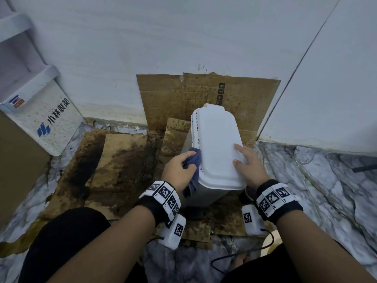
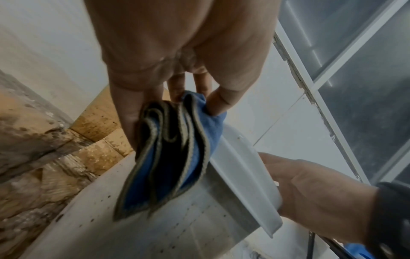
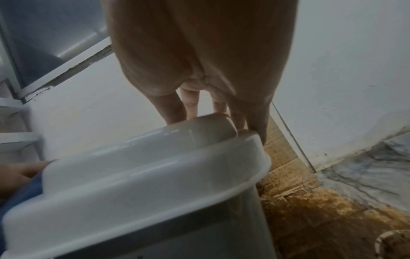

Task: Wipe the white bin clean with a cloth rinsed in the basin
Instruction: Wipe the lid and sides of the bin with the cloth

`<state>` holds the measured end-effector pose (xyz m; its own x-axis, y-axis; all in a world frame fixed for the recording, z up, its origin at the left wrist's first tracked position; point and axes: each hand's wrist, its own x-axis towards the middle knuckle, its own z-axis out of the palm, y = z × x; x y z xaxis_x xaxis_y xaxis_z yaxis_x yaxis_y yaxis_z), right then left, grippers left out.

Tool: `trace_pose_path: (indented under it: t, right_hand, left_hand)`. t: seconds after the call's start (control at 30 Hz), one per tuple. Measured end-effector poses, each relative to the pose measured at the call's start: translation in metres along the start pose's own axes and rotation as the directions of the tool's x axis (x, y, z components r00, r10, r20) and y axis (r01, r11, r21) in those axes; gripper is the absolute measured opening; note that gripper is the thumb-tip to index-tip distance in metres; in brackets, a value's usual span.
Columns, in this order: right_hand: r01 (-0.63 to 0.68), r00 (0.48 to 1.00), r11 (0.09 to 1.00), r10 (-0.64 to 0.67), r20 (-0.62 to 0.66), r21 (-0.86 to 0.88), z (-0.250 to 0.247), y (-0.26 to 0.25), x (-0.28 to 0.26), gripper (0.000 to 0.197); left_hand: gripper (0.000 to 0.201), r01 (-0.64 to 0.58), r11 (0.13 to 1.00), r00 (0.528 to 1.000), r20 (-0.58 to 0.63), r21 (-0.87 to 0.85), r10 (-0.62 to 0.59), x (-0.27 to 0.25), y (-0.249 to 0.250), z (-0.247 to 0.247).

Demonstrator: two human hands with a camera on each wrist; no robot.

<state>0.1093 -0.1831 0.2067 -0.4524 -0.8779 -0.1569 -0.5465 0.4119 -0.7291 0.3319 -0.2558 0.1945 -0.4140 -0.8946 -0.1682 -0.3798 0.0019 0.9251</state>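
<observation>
We are mid-wipe: our left hand (image 1: 179, 168) clutches the blue cloth (image 1: 193, 160) against the lidded white bin's (image 1: 216, 144) speckled left edge on stained cardboard (image 1: 122, 160); our right hand (image 1: 247, 166), fingers flat, steadies the lid. Next, we probably sweep along those specks.

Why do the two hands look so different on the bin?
The left hand grips a blue cloth against the white bin's side; the right hand holds nothing. Left fingers curl; right fingers lie straight on the lid. Both touch the bin and wear marker wristbands.
</observation>
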Motion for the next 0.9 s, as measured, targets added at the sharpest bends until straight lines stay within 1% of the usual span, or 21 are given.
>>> trace_pose_path:
  t: [0.07,0.13,0.3,0.33,0.43,0.5,0.6,0.7,0.9]
  right_hand:
    - [-0.026,0.999,0.999,0.026,-0.018,0.036,-0.006,0.005,0.001,0.051]
    - [-0.038,0.999,0.998,0.039,-0.022,0.049,-0.012,0.009,0.001,0.052]
    - [-0.065,0.996,0.995,0.068,-0.049,0.072,-0.017,0.012,-0.001,0.052]
    - [-0.067,0.995,0.995,0.072,-0.063,0.07,-0.016,0.013,-0.001,0.051]
    - [-0.058,0.99,0.996,0.067,-0.127,0.069,-0.008,0.011,0.0,0.043]
    - [-0.066,0.982,0.998,0.068,-0.175,0.017,-0.001,0.013,0.002,0.048]
    - [-0.087,0.981,0.992,0.069,-0.18,-0.092,0.007,0.015,0.005,0.056]
    - [-0.097,0.979,0.989,0.075,-0.187,-0.113,0.01,0.015,0.006,0.056]
    - [-0.123,0.976,0.98,0.09,-0.197,-0.16,0.013,0.015,0.005,0.054]
  left_hand:
    - [0.041,-0.041,0.999,0.999,0.02,-0.005,0.041,-0.001,0.004,0.009]
    - [0.038,-0.072,0.997,0.997,0.016,0.027,0.071,0.0,0.007,0.017]
    - [0.018,-0.064,0.998,0.997,-0.032,0.022,0.064,0.011,0.013,0.028]
    - [0.019,-0.06,0.998,0.998,-0.032,0.031,0.061,0.012,0.013,0.029]
    - [0.031,-0.041,0.998,0.998,-0.037,0.039,0.042,0.015,0.013,0.032]
    - [0.035,-0.032,0.999,0.999,-0.037,0.027,0.033,0.016,0.014,0.035]
    - [0.037,-0.023,0.999,0.998,-0.049,0.022,0.024,0.02,0.018,0.036]
    - [0.037,0.006,1.0,0.998,-0.066,0.017,-0.005,0.026,0.023,0.034]
    - [0.038,0.018,0.999,0.998,-0.065,0.051,-0.014,0.039,0.033,0.031]
